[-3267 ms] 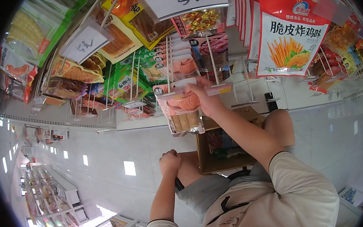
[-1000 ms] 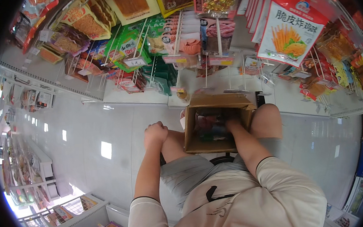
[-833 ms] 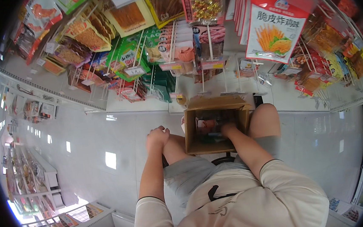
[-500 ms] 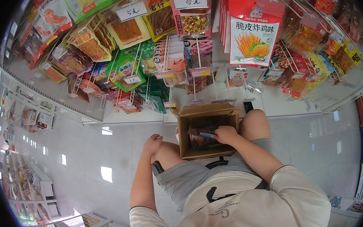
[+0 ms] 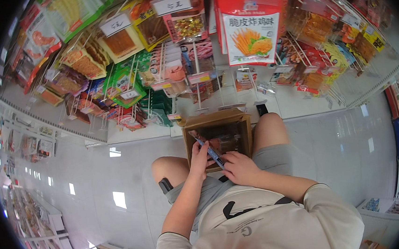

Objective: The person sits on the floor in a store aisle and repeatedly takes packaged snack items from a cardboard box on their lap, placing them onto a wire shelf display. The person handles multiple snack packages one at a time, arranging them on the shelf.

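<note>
Since the earlier frame I see the bare left hand [image 5: 200, 159] has left the left knee [image 5: 167, 167] and joined the bare right hand [image 5: 241, 168]; both curl closed on a slim, blue-and-reddish plastic packet [image 5: 210, 153] over the open brown cardboard box [image 5: 215, 118]. Glossy pale floor tiles [image 5: 119, 170], white shelving [image 5: 301, 107] ahead. The packet, nearly edge-on, slants upper left to lower right.

White glare on glossy floor [image 5: 133, 174]
</note>
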`<control>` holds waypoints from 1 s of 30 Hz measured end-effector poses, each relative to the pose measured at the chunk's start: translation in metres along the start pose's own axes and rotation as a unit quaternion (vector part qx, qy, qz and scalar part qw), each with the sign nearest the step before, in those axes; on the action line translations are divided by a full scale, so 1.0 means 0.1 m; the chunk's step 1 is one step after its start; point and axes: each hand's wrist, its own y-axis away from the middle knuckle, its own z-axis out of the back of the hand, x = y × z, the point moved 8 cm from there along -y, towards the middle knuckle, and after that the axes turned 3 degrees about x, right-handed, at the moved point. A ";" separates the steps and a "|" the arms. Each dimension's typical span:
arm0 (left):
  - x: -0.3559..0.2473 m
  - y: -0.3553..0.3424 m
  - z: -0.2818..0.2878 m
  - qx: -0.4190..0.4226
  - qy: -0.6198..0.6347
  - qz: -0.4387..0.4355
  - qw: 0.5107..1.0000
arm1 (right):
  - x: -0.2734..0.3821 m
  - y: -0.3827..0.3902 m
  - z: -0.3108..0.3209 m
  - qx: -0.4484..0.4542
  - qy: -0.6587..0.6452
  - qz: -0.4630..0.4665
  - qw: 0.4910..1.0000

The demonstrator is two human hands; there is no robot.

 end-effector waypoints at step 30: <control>-1.49 -1.59 -0.29 0.064 0.044 -0.236 0.969 | -3.34 0.43 0.62 -0.094 -0.013 -0.314 0.945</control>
